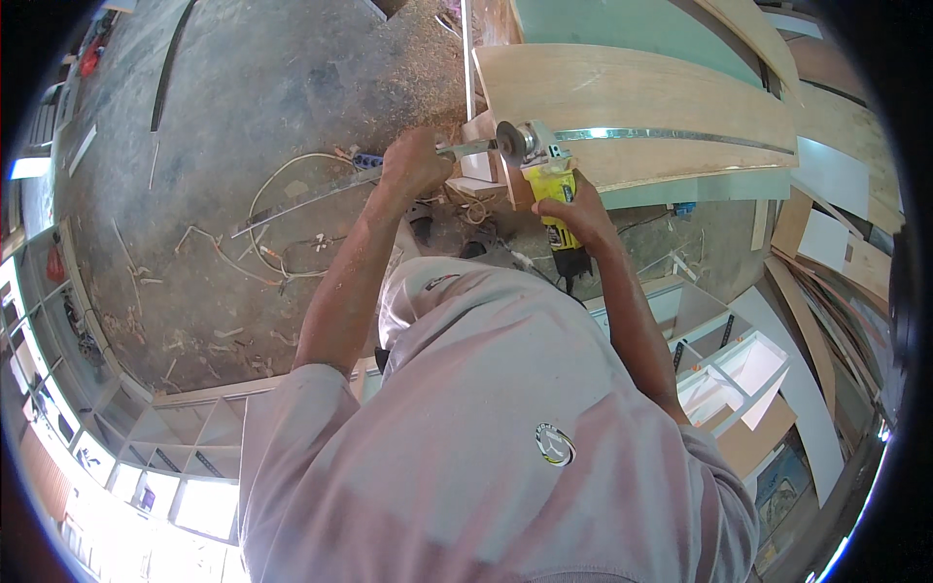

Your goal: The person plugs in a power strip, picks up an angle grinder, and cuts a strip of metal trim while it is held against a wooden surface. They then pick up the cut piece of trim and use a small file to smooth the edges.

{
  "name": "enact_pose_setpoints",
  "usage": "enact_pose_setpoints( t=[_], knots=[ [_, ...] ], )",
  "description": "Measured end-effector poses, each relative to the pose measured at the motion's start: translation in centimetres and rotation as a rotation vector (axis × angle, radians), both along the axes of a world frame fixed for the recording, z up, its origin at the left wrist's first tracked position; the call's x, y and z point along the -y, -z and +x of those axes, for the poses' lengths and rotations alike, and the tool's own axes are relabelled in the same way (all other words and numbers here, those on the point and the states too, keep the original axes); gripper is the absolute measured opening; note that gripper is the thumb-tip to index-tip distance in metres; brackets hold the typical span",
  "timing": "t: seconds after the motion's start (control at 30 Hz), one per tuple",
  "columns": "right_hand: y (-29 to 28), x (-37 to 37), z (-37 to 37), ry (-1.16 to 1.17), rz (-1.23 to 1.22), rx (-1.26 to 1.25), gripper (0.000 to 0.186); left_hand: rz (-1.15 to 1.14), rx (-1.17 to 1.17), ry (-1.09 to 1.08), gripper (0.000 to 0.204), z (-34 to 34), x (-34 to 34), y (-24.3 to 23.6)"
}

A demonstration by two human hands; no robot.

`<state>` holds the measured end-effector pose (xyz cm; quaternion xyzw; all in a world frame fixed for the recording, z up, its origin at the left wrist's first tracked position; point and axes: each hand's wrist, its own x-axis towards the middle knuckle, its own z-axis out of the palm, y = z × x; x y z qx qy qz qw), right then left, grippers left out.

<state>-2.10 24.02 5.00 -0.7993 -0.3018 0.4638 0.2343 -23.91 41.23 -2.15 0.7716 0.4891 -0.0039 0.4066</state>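
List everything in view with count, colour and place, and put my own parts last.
Grinder: one, yellow-green and black, in the right hand
Disc: one, dark, on the grinder's head
Metal strip: one, silver, in the left hand
Second silver stretch: on the tan board; cannot tell if joined
Tan board: one, upper right
Green sheet: at least one, beneath that board
Loop: one, cream, on the floor
Floor: one, grey, upper left
Shelving: one run, pale, lower left
Offcuts: several, brown and white, far right
Shirt: one, light grey, lower middle
Left hand: one, bare, around the strip
Right hand: one, bare, around the grinder
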Motion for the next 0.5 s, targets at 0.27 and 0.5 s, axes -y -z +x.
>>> enact_pose_setpoints(
  t=[0.27, 0.5],
  knots=[
    [0.4, 0.1, 0.2, 0.004, 0.001, -0.019, 0.064, -0.03, -0.044, 0.048, 0.033, 0.0, -0.2, -1.3],
    [-0.1, -0.1, 0.0, -0.006, -0.008, -0.018, 0.066, -0.044, 0.008, 0.026, 0.033, -0.1, -0.2, -0.6]
  ],
)
